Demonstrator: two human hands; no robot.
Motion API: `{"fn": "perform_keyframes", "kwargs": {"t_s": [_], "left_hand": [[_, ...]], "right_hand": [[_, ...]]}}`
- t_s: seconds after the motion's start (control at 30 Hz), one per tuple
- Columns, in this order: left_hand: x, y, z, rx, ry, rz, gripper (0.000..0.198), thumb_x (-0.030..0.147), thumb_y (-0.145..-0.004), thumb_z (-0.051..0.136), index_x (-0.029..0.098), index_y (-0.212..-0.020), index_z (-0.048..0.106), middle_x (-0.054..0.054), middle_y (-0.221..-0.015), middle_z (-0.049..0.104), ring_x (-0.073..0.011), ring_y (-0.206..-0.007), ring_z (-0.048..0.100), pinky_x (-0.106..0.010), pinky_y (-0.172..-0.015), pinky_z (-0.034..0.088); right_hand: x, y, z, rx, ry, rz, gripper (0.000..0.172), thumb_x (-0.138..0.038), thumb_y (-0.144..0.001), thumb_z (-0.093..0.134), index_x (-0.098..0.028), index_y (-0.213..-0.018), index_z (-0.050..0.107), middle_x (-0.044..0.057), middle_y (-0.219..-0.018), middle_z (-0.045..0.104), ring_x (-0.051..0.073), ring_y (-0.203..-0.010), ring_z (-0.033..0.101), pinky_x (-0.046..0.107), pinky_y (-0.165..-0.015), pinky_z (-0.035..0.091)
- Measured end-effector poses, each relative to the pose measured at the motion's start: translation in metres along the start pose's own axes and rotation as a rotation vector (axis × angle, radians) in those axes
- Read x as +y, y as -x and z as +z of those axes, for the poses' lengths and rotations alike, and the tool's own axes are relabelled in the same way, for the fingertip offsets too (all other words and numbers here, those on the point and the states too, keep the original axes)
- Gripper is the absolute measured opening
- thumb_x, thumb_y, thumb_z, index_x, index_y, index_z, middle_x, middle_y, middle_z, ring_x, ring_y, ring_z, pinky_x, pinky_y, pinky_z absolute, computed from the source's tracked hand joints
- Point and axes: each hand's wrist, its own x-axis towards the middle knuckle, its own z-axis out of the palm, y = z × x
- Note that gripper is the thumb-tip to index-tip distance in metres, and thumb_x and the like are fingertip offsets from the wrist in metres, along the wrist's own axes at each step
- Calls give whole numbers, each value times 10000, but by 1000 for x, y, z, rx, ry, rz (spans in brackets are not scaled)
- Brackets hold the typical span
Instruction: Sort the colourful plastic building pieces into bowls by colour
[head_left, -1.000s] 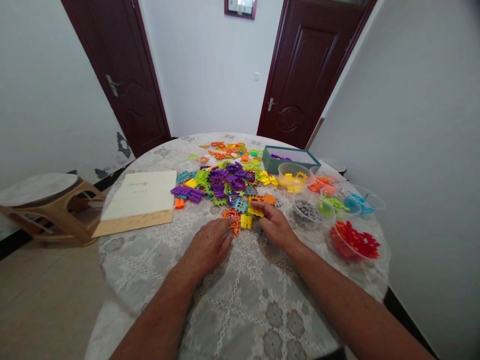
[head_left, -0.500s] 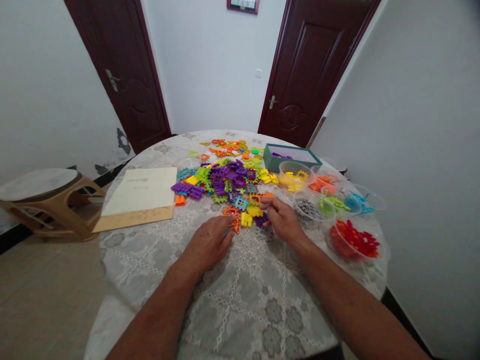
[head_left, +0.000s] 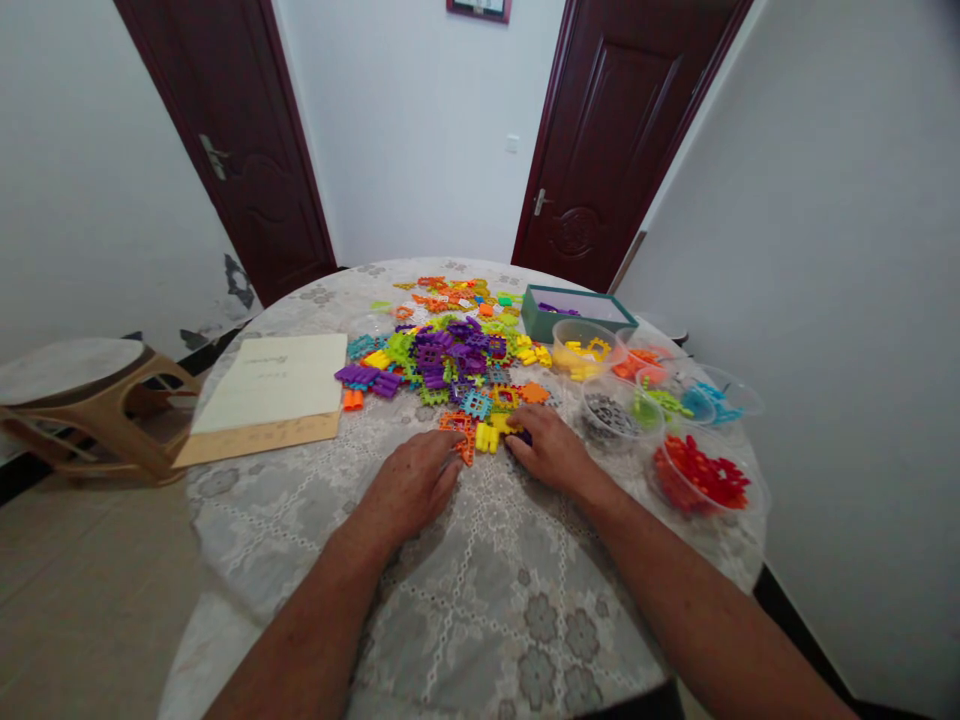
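My left hand (head_left: 416, 475) rests on the cloth with its fingers stretched forward and thumb apart. Its fingertips touch the near edge of the orange toothed building pieces (head_left: 463, 432). On the other side, my right hand (head_left: 549, 448) has thumb and forefinger around a small purple building piece (head_left: 522, 436), mostly covered by the fingers. A yellow ribbed piece (head_left: 487, 438) lies between the two hands. Beyond the fingertips are a light blue square piece (head_left: 476, 404) and an orange toothed piece (head_left: 535, 392). The large mixed pile, topped by purple pieces (head_left: 461, 350), stands behind them.
Clear round tubs of sorted pieces stand at right: yellow (head_left: 583, 350), grey (head_left: 619, 412), red (head_left: 705, 475), plus others. Behind is a green box (head_left: 577, 312). Left lies a paper sheet (head_left: 274, 380) on a brown board; a wooden stool (head_left: 97, 400) stands beyond the table.
My right hand has moved slightly left and lower, its fingers closing around the purple piece and uncovering the orange toothed piece. My left hand stays nearly where it was. The view has shifted slightly.
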Motion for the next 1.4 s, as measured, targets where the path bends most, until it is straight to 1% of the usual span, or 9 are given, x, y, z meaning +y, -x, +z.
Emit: {"fn": "perform_keyframes", "kwargs": {"t_s": [0.17,0.27,0.4,0.6,0.73,0.87,0.97,1.17,1.4], "left_hand": [[-1,-1,-1,17,29,-12,344,293,-992,486,217,-1298,623,-122,-1305,707,-280,-1240,646,-473,-1099,491],[3,-2,-5,69,113,-25,357,286,-986,497,240,-1320,613,-111,-1307,711,-267,-1229,657,-474,-1095,493],[12,-4,-14,96,294,-125,392,302,-966,539,229,-1344,614,-117,-1229,745,-257,-1129,704,-462,-1017,538],[22,-4,-24,-2,540,-229,310,409,-933,593,224,-1167,678,-69,-1036,770,-218,-900,716,-351,-799,570],[17,-5,-25,8,537,-311,222,415,-929,565,217,-963,661,-43,-907,748,-202,-802,699,-320,-706,559],[9,-7,-23,110,749,-434,237,419,-906,590,200,-995,612,-62,-950,752,-218,-839,746,-316,-656,596],[8,-9,-23,162,830,-464,276,410,-892,602,191,-1060,601,-78,-963,763,-230,-858,761,-300,-608,597],[11,-10,-26,168,762,-475,445,406,-876,606,189,-1263,579,-75,-910,775,-225,-786,754,-259,-522,533],[6,-10,-27,136,645,-478,552,488,-876,614,196,-1343,569,-47,-838,774,-186,-575,679,-300,-558,535]], "right_hand": [[-1,-4,-4,137,-107,109,144,-277,-960,564,-202,-911,677,84,-925,699,235,-905,625,373,-866,465],[-2,-7,-6,179,-402,285,201,-370,-958,560,-205,-924,670,41,-833,686,202,-774,627,331,-731,472],[-14,-8,-2,44,-956,473,309,-468,-874,658,-201,-1029,633,-15,-724,668,130,-528,541,244,-493,381],[-53,0,6,-154,-1132,291,331,-454,-828,738,-210,-1037,655,4,-780,718,140,-612,636,239,-523,474],[-48,3,2,-120,-957,199,294,-421,-913,655,-232,-1134,695,62,-1006,758,213,-884,719,316,-678,560],[-17,1,-6,142,-424,102,219,-308,-962,578,-244,-1107,729,90,-1112,747,256,-1043,678,444,-940,526],[-8,0,-4,148,-207,-26,258,-272,-957,583,-215,-1171,716,131,-1157,726,293,-1124,633,501,-1043,462],[-33,2,12,0,-38,-128,431,-305,-922,685,-217,-1342,644,159,-1282,664,323,-1214,548,513,-1072,407],[-36,-1,16,18,28,-86,325,-317,-950,625,-199,-1249,670,133,-1155,686,290,-1114,577,463,-1012,436]]}}
